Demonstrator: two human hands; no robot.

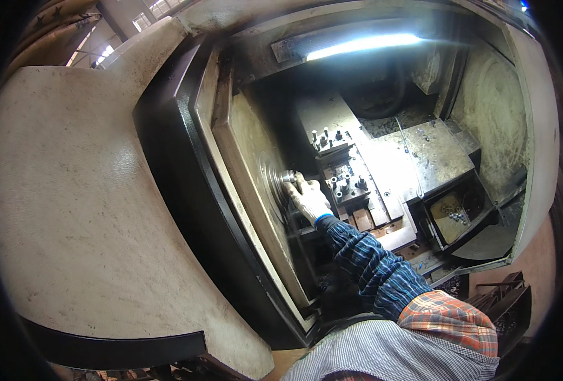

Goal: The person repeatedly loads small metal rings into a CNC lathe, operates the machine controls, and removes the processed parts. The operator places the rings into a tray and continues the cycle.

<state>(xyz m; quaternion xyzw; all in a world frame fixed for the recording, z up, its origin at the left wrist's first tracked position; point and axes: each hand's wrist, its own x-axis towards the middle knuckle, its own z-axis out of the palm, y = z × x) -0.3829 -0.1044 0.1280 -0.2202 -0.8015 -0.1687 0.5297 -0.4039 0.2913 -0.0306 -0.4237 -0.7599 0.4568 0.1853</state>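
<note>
My right hand (311, 200), in a white glove, reaches into a lathe's work area from the lower right. Its fingertips close around a small round metal part (288, 176) at the centre of the spindle face (271, 184). How much of the part lies between the fingers is partly hidden. Just right of the hand sits a tool holder block (350, 184) with several upright bolts. Behind it stands a second bolted tool block (328, 140). My left hand is out of the picture.
A bright lamp (364, 46) lights the enclosure from the back. On the metal slide (437, 159) lies a thin bent rod (412, 159). A tray (435, 222) holding several small metal pieces is at the right. The machine's black-edged housing (189, 178) borders the left.
</note>
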